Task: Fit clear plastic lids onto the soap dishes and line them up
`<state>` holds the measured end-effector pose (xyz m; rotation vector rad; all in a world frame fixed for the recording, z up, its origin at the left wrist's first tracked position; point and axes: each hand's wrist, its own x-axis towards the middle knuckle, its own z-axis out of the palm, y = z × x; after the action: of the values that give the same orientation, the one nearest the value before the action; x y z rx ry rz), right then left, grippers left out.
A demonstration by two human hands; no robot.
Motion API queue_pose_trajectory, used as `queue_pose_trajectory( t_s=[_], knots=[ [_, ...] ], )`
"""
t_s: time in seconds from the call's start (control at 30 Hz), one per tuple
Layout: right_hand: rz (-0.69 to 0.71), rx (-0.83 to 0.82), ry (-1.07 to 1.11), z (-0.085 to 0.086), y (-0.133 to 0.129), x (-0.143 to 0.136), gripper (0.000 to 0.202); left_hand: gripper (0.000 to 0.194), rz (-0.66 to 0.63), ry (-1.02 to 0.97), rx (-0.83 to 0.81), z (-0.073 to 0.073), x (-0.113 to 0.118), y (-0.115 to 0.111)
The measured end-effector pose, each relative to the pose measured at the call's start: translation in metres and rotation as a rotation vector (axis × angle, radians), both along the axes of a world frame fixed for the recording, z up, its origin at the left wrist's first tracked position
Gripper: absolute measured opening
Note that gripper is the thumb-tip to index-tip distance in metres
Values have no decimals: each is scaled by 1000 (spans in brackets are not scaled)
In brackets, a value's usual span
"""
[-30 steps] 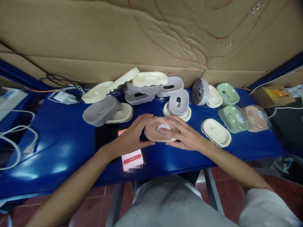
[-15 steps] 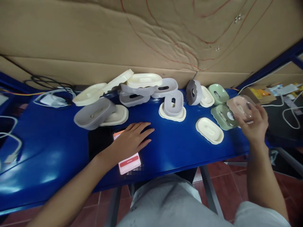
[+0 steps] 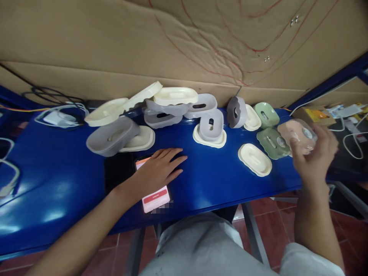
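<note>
My left hand (image 3: 161, 166) lies flat, fingers spread, over a lit phone (image 3: 156, 199) on the blue table (image 3: 207, 176). At the right, my right hand (image 3: 314, 147) has its thumb and fingers around the near right side of a pinkish-beige soap dish (image 3: 296, 134). That dish overlaps a green dish (image 3: 271, 142), and a second green dish (image 3: 266, 114) sits behind. A cream oval tray (image 3: 255, 160) lies to the left of them. In the middle, a grey dish (image 3: 211, 124) rests on a cream tray (image 3: 221, 142).
More grey dishes (image 3: 110, 136) and cream trays (image 3: 175, 96) are piled along the cardboard backing (image 3: 115, 42). Cables and a white adapter (image 3: 61, 119) lie at the left. A small cardboard box (image 3: 313, 117) stands at the far right.
My right hand has shifted a little right, uncovering a round pale label on the pinkish dish. My left hand stays put. The view has shifted slightly.
</note>
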<state>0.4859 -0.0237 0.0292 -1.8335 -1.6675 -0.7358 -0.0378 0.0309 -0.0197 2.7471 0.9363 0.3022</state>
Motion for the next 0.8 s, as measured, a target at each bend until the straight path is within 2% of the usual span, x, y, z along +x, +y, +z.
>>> queue_pose_trajectory(
  t_s=[0.03, 0.1, 0.13, 0.2, 0.23, 0.3, 0.4, 0.5, 0.57, 0.67, 0.8],
  knots=[
    [99, -48, 28, 5, 3, -25, 58, 43, -1, 9, 9, 0, 0, 0],
    [380, -303, 39, 10, 12, -79, 32, 43, -4, 23, 23, 0, 0, 0],
    [497, -395, 0, 10, 18, -105, 28, 43, -6, 27, 26, 1, 0, 0],
    [635, -433, -87, 4, 33, -152, 29, 43, -12, 30, 24, 2, 1, 0],
    [677, -433, -125, 0, 41, -172, 31, 43, -14, 29, 20, 3, 1, 0],
    [674, -413, -162, -11, 56, -199, 40, 41, -14, 26, 6, 5, 1, -1],
    [615, -374, -159, -28, 70, -214, 45, 40, -10, 23, -7, 7, 1, -1],
    [705, -317, -104, -38, 70, -212, 28, 42, -12, 39, 14, 8, 2, -2],
    [836, -284, -40, -38, 64, -209, 19, 46, -4, 48, 44, 8, 2, -3],
    [1005, -254, 28, -32, 55, -210, 19, 52, -4, 32, 110, 8, 3, -5],
    [1066, -248, 63, -26, 52, -212, 19, 52, -69, 5, 149, 8, 6, -8]
  ],
)
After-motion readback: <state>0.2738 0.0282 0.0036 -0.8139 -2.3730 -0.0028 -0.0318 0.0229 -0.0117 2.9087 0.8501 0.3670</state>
